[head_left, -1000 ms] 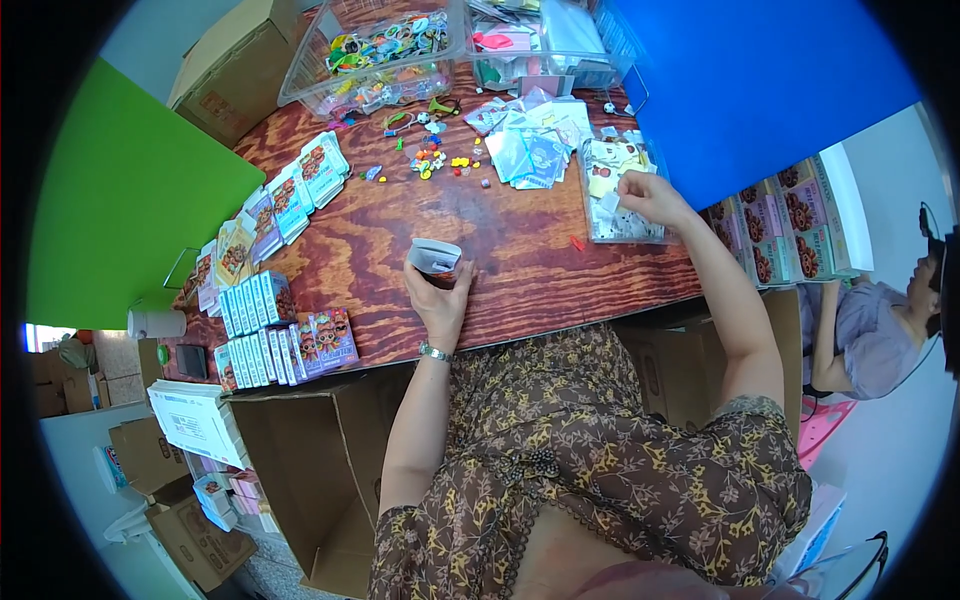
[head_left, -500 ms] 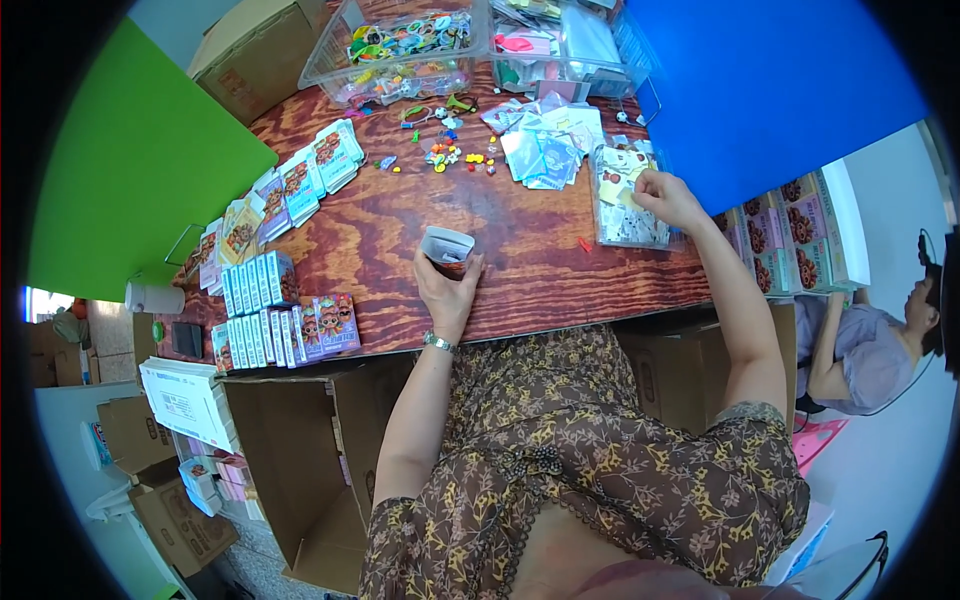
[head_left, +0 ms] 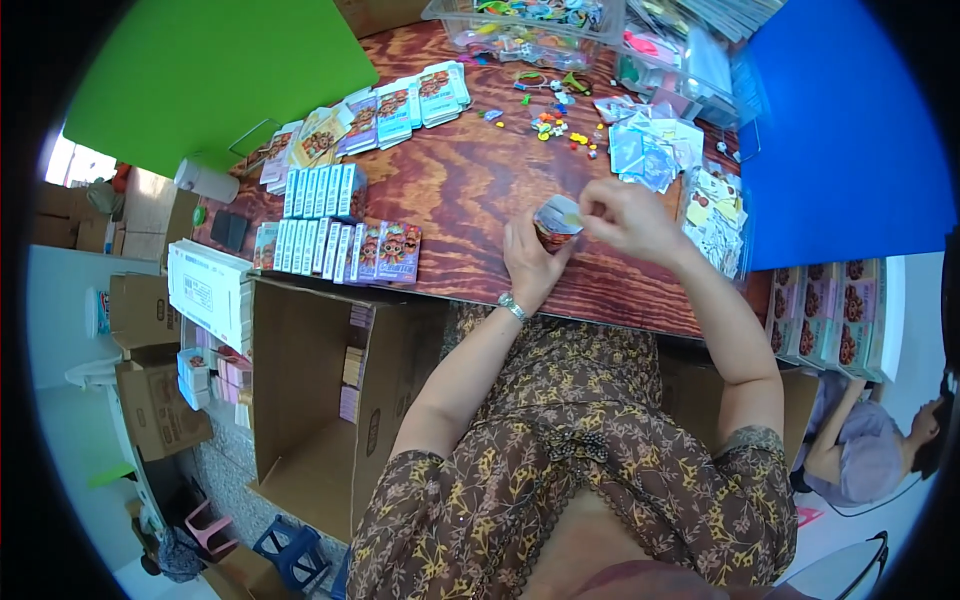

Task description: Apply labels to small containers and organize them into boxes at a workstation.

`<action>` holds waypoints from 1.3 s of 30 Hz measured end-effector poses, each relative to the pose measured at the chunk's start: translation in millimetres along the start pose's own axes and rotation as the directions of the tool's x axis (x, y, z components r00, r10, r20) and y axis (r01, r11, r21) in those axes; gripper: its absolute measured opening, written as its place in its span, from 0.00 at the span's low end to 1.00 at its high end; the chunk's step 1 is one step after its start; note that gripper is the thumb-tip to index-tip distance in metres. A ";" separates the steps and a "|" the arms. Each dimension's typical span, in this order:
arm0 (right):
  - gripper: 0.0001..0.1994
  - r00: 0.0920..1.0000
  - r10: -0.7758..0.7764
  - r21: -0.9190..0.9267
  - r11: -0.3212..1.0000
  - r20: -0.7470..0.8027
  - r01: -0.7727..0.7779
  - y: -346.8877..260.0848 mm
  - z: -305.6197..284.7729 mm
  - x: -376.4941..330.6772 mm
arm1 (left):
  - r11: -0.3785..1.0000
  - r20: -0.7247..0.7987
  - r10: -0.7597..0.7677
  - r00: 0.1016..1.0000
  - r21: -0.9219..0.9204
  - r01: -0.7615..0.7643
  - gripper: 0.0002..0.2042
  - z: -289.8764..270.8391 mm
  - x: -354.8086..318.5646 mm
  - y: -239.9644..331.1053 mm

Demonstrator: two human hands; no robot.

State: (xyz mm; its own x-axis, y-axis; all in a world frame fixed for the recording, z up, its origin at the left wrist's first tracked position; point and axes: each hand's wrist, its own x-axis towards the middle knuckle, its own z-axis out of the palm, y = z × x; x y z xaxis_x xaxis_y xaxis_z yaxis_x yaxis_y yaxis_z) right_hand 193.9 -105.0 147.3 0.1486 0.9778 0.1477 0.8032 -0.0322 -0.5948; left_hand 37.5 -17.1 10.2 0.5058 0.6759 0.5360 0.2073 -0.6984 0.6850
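**Both hands on a small packet at the table's near edge**

On the reddish-brown wooden table (head_left: 470, 190), beside rows of small printed boxes (head_left: 340, 250), the left hand (head_left: 530, 262) grips a small printed packet (head_left: 556, 220). The right hand (head_left: 625, 215) pinches its top with closed fingertips.

I'm looking at a small packing workshop. The wooden counter (head_left: 450, 190) carries rows of small printed toy boxes (head_left: 322, 192), clear plastic bins (head_left: 530, 25) of colourful trinkets and loose sticker sheets (head_left: 715, 215). An open cardboard carton (head_left: 310, 400) stands below the counter, with more cartons (head_left: 150, 400) stacked on the floor at left.
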 end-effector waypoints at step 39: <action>0.15 0.998 -0.042 0.345 0.937 -0.045 0.055 33.5 64.2 -33.3 | 0.776 0.480 -0.080 0.874 -0.520 0.356 0.17 -68.0 3.4 -28.9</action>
State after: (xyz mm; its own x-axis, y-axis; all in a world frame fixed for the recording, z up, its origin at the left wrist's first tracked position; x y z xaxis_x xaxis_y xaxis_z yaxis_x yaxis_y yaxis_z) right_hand 178.8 -125.4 71.7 0.1404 0.9680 0.2078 0.5619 0.0949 -0.8217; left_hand -23.7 21.4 25.8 0.8272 0.5332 0.1772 -0.0945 -0.1787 0.9793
